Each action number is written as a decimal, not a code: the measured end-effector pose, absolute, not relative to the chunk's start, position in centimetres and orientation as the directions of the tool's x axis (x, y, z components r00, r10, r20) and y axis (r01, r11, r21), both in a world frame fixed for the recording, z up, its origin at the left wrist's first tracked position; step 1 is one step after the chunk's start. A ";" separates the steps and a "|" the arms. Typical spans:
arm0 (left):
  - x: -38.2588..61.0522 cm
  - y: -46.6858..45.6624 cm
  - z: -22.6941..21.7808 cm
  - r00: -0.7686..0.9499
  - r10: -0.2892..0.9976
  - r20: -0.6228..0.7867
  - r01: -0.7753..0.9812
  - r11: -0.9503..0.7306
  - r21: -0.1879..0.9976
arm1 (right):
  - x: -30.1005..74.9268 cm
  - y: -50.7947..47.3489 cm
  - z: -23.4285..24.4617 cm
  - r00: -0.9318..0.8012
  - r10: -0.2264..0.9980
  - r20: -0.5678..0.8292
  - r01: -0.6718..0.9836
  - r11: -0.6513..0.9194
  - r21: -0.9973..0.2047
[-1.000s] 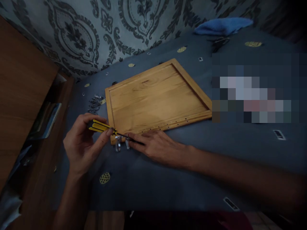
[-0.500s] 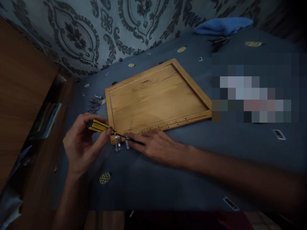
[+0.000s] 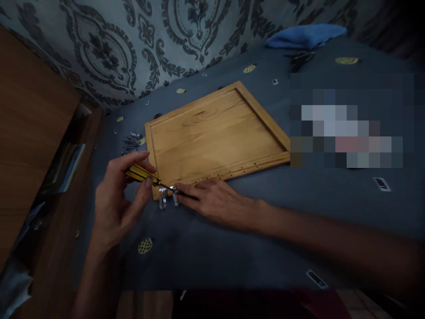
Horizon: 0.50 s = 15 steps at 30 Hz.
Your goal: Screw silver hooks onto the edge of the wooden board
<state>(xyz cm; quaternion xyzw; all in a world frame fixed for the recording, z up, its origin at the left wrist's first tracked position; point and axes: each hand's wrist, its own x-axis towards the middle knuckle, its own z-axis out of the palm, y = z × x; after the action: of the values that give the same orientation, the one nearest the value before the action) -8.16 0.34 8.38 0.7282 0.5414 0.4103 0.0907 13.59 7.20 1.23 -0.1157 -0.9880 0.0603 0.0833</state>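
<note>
A screwdriver with a yellow-and-black handle (image 3: 141,173) is in my left hand (image 3: 121,201), its thumb and fingers closed around the handle. The dark shaft slants down to the right, across the near-left corner of a framed wooden board (image 3: 206,137). Two small shiny metal clips (image 3: 162,199) sit at that corner and overhang the near edge. My right hand (image 3: 219,201) lies along this edge, fingers together, fingertips pressed on the right-hand clip (image 3: 175,196) beside the shaft's end. The screwdriver's tip and any screw there are hidden by the fingers.
Beyond my left hand lies a pile of small metal parts (image 3: 132,141) on the dark patterned cloth (image 3: 212,261). At the back right are a blue cloth (image 3: 307,36) and a dark tool-like item (image 3: 300,57). A wooden shelf unit (image 3: 63,212) borders the left side.
My left hand has turned the screwdriver handle; its fingers have shifted forward and in over it. My right hand, the board and the clips keep their places.
</note>
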 end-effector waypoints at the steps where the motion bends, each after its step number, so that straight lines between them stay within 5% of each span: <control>1: -8.1 0.4 8.3 0.088 0.858 0.506 0.723 -0.404 0.560 | 13.5 7.2 1.3 -0.960 0.241 0.142 0.223 0.966 -0.133; 7: -7.8 1.4 8.2 0.118 0.767 0.630 0.805 -0.446 0.392 | 13.4 7.2 1.1 -0.958 0.243 0.151 0.223 0.965 -0.135; 15: -7.9 1.2 9.0 0.068 0.849 0.523 0.669 -0.428 0.607 | 13.7 7.3 0.9 -0.959 0.223 0.174 0.191 0.964 -0.183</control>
<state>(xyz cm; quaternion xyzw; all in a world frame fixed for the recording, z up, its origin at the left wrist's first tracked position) -7.90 1.24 9.00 0.7234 0.5248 0.4366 0.1031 13.68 7.29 0.89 -0.1051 -0.9863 0.0823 0.0971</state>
